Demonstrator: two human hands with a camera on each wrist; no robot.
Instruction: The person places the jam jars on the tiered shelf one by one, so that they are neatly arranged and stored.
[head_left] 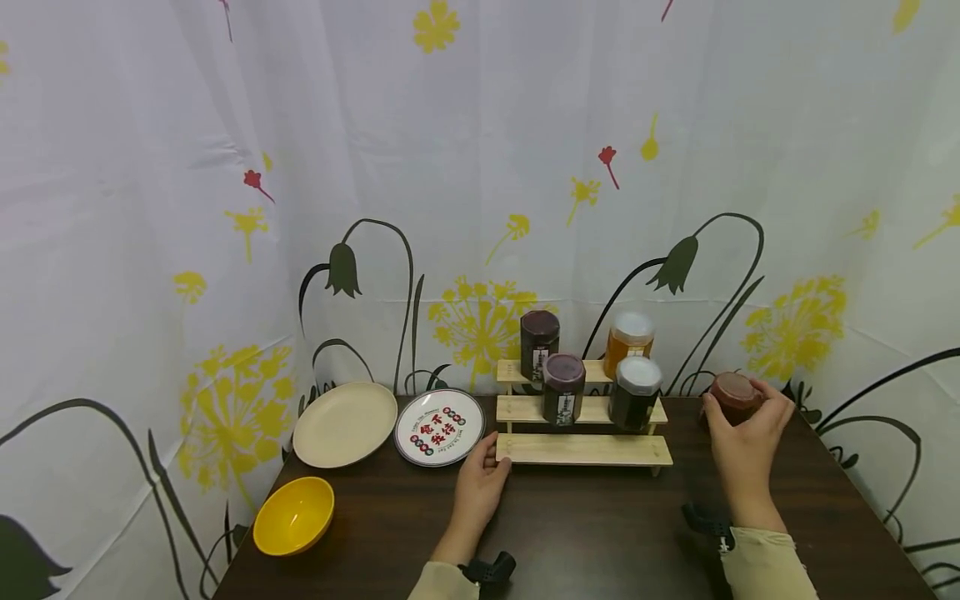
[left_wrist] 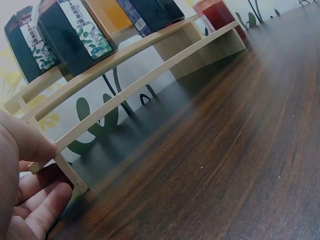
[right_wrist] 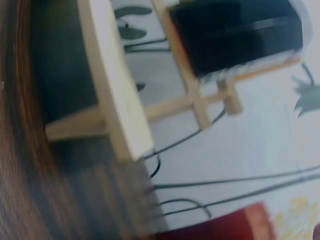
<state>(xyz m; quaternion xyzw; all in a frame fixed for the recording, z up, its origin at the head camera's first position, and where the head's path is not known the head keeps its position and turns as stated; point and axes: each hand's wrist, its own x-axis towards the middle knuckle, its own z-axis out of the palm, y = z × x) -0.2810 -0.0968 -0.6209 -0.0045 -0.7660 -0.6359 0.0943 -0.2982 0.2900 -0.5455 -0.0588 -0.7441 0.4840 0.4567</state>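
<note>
A three-tier wooden rack [head_left: 585, 450] stands on the table. My left hand [head_left: 477, 492] grips the left end of its lowest step, thumb above and fingers beneath in the left wrist view. To the right of the rack, my right hand [head_left: 750, 442] holds a red jar [head_left: 735, 396] between thumb and fingers; part of this jar [right_wrist: 215, 227] shows at the bottom of the right wrist view. Two dark jars with maroon lids, one on the top step [head_left: 539, 346] and one on the middle step [head_left: 563, 390], stand on the left. An amber jar [head_left: 628, 342] and a white-lidded dark jar [head_left: 636, 393] occupy the right side.
Left of the rack lie a white plate with red lettering [head_left: 439, 427] and a cream oval plate [head_left: 345, 425]. A yellow bowl [head_left: 294, 517] sits near the left edge of the dark wooden table [head_left: 585, 533]. Behind everything hangs a flower-print curtain [head_left: 480, 167].
</note>
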